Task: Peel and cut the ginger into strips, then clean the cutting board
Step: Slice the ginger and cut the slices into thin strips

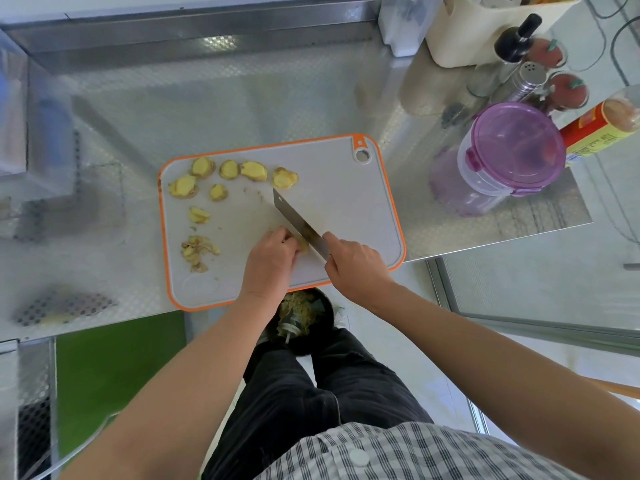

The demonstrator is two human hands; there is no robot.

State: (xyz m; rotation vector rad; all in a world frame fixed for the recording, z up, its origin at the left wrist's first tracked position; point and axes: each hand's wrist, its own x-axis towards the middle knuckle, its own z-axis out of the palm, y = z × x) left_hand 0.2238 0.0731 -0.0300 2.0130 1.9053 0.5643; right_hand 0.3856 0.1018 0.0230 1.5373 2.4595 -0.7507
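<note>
A grey cutting board [346,188] with an orange rim lies on the steel counter. Several yellow ginger slices [228,171] are spread along its far left part, and a heap of ginger peel [198,250] lies near its left edge. My left hand [273,258] presses a small piece of ginger [303,244] onto the board, fingers curled over it. My right hand [356,268] grips the handle of a cleaver [298,221], whose blade points away and to the left, its edge against the ginger piece beside my left fingers.
A purple-lidded plastic container [509,150], a red-and-yellow packet [595,133], a shaker [530,81], a dark bottle [516,39] and a cream bin [478,32] crowd the counter's far right. A black bin [304,320] with scraps stands on the floor below the board's near edge.
</note>
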